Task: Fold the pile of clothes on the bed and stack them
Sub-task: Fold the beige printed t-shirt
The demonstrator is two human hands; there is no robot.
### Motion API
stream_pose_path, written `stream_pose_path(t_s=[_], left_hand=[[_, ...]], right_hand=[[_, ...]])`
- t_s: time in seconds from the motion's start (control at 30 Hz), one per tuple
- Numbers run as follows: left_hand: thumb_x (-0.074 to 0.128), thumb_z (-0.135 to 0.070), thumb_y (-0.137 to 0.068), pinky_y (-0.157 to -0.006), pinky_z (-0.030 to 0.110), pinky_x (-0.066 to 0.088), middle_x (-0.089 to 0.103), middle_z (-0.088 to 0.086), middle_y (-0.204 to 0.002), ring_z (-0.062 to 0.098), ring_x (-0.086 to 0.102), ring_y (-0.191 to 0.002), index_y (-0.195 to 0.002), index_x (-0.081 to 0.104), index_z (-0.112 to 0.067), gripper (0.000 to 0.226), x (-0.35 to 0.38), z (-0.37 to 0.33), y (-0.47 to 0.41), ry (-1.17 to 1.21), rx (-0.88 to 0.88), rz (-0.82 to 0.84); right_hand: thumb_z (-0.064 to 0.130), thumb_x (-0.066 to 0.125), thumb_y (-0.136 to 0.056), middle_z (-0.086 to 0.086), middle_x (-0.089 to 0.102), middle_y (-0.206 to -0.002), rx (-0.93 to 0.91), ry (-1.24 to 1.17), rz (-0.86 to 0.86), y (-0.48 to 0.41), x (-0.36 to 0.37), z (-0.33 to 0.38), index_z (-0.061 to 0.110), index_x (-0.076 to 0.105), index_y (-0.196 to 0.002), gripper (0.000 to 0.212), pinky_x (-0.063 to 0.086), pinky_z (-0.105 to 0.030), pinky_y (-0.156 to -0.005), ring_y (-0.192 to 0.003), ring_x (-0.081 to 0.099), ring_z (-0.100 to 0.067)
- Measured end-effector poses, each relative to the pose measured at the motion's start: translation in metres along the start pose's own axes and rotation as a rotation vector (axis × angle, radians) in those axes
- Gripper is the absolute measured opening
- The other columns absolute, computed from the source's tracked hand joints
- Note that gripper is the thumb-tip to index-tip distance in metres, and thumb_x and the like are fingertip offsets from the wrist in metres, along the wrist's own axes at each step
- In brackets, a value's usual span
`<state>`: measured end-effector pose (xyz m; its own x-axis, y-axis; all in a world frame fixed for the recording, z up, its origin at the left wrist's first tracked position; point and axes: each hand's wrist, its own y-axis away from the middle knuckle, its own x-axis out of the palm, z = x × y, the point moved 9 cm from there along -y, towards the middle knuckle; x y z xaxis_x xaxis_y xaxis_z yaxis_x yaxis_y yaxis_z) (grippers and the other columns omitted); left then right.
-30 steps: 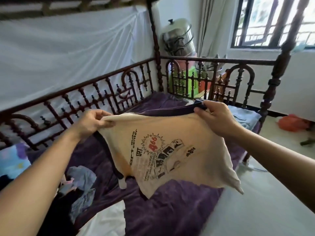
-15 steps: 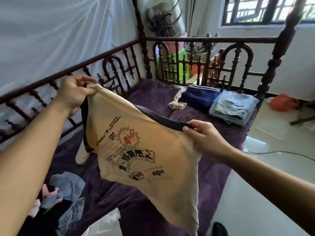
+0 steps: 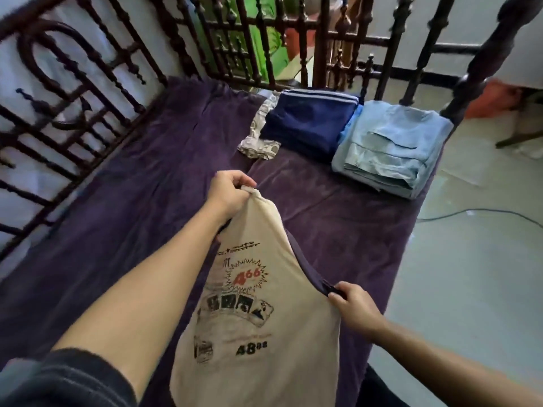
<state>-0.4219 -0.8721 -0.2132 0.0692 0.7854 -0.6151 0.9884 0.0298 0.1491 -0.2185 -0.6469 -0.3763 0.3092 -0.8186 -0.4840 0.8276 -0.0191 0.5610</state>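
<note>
On the left, the purple cover (image 3: 126, 207) of the bed is left bare beside the dark wooden rail (image 3: 73, 83). A top corner of the cream printed T-shirt (image 3: 264, 318) is pinched by the left hand (image 3: 229, 195), which is raised over the middle of the bed. The shirt hangs slanted in the air, print towards the camera, and its dark-trimmed edge is gripped lower down by the right hand (image 3: 352, 306). To do this step well, the cloth should be kept taut between both grips and lowered flat onto the bare cover, so that no creases are trapped before folding. At the far right corner of the bed, a navy folded garment (image 3: 308, 121) and a light-blue folded stack (image 3: 390, 148) are seen side by side; the finished shirt is probably meant to be added there.
</note>
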Motion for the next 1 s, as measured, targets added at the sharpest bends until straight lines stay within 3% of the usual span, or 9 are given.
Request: stream_pose_path(t_s=[0.23,0.37,0.47,0.57,0.67,0.73,0.87,0.93,1.0], left_hand=[[0.064,-0.002,-0.076,-0.080,0.028,0.053,0.065,0.000,-0.088,0.019,0.063,-0.086,-0.097,0.067,-0.018,0.027,0.180,0.024,-0.115,-0.030,-0.112,0.224],[0.055,0.000,-0.082,-0.082,0.025,0.046,0.063,0.002,-0.091,0.023,0.061,-0.096,-0.102,0.067,-0.016,0.028,0.175,0.089,-0.126,-0.205,-0.245,0.215],[0.054,-0.003,-0.084,-0.088,0.031,0.048,0.068,0.009,-0.103,0.028,0.060,-0.103,-0.095,0.067,-0.019,0.024,0.137,0.163,-0.113,-0.377,-0.430,0.202],[0.057,-0.008,-0.084,-0.090,0.031,0.047,0.066,0.010,-0.110,0.028,0.058,-0.105,-0.091,0.064,-0.022,0.017,0.120,0.223,-0.097,-0.477,-0.565,0.260],[0.055,-0.008,-0.087,-0.086,0.026,0.044,0.066,0.006,-0.116,0.023,0.059,-0.107,-0.109,0.066,-0.020,0.027,0.140,0.254,-0.098,-0.488,-0.548,0.300],[0.061,-0.010,-0.085,-0.092,0.027,0.043,0.063,0.003,-0.124,0.021,0.058,-0.112,-0.125,0.059,-0.021,0.041,0.169,0.258,-0.110,-0.413,-0.486,0.311],[0.083,-0.024,-0.066,-0.096,0.036,0.047,0.061,-0.003,-0.114,0.019,0.056,-0.108,-0.140,0.041,-0.028,0.086,0.239,0.242,-0.134,-0.227,-0.430,0.428],[0.086,-0.026,-0.060,-0.093,0.033,0.048,0.061,0.000,-0.115,0.020,0.057,-0.108,-0.130,0.054,-0.023,0.076,0.270,0.228,-0.135,-0.258,-0.356,0.599],[0.082,-0.027,-0.059,-0.071,0.028,0.049,0.067,-0.002,-0.098,0.018,0.063,-0.094,-0.096,0.068,-0.025,0.040,0.283,0.220,-0.131,-0.331,-0.327,0.747]], right_hand=[[0.019,0.049,-0.092,-0.007,0.069,-0.098,0.311,0.239,0.017,-0.125,-0.071,-0.112,0.018,0.060,-0.082,0.015,0.040,-0.027,-0.069,-0.094,0.062,-0.027],[0.013,0.044,-0.089,-0.006,0.068,-0.104,0.389,0.410,0.118,-0.167,-0.089,-0.133,0.017,0.063,-0.093,0.020,0.043,-0.026,-0.069,-0.095,0.062,-0.028],[0.022,0.043,-0.089,-0.006,0.066,-0.102,0.279,0.504,0.052,-0.214,-0.103,-0.101,0.021,0.059,-0.097,0.018,0.048,-0.033,-0.069,-0.088,0.060,-0.030],[0.024,0.048,-0.090,-0.009,0.062,-0.114,0.100,0.532,-0.080,-0.271,-0.107,-0.055,0.019,0.056,-0.117,0.029,0.047,-0.036,-0.075,-0.102,0.058,-0.032],[0.027,0.056,-0.088,-0.009,0.048,-0.135,-0.026,0.510,-0.103,-0.324,-0.096,-0.022,0.018,0.043,-0.136,0.050,0.044,-0.040,-0.091,-0.123,0.045,-0.031],[0.035,0.064,-0.084,-0.009,0.046,-0.138,0.019,0.529,-0.033,-0.350,-0.082,-0.027,0.020,0.037,-0.140,0.064,0.044,-0.042,-0.096,-0.125,0.044,-0.031],[0.031,0.054,-0.089,-0.010,0.069,-0.102,-0.056,0.557,-0.080,-0.352,-0.072,-0.027,0.020,0.060,-0.113,0.027,0.046,-0.035,-0.070,-0.095,0.062,-0.034],[0.026,0.051,-0.094,-0.005,0.072,-0.091,-0.238,0.383,-0.229,-0.327,-0.084,-0.012,0.020,0.064,-0.107,0.019,0.048,-0.037,-0.067,-0.084,0.065,-0.031],[0.021,0.054,-0.095,0.008,0.070,-0.089,-0.391,0.194,-0.324,-0.298,-0.102,0.002,0.022,0.064,-0.107,0.016,0.050,-0.034,-0.066,-0.077,0.066,-0.020]])
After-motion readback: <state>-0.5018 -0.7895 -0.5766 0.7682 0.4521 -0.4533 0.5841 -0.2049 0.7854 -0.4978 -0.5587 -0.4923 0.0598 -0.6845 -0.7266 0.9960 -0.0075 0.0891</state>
